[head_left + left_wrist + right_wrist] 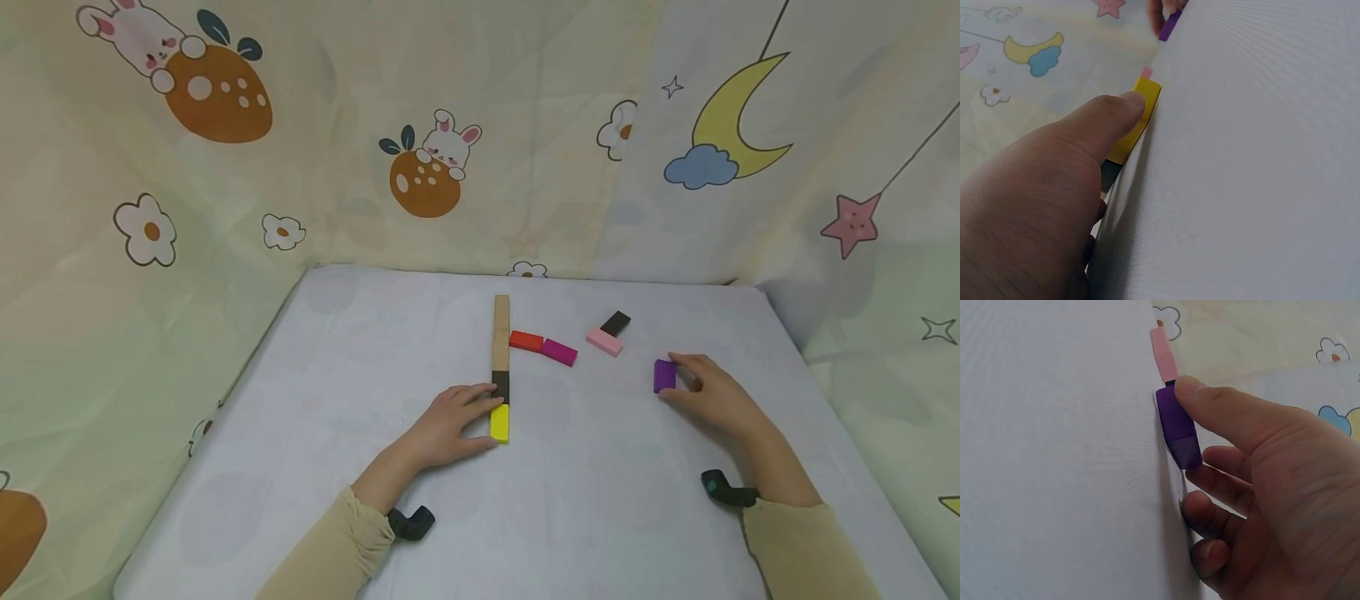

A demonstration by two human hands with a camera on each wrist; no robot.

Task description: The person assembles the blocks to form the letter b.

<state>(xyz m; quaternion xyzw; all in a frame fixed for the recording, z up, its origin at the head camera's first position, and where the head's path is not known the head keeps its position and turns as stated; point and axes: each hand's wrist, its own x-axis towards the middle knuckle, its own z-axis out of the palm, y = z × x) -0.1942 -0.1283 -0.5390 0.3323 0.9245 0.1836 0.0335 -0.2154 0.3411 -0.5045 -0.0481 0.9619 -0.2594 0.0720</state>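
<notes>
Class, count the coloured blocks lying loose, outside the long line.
5: red block and magenta block beside the line; pink block touching black block; purple block at the right hand.
</notes>
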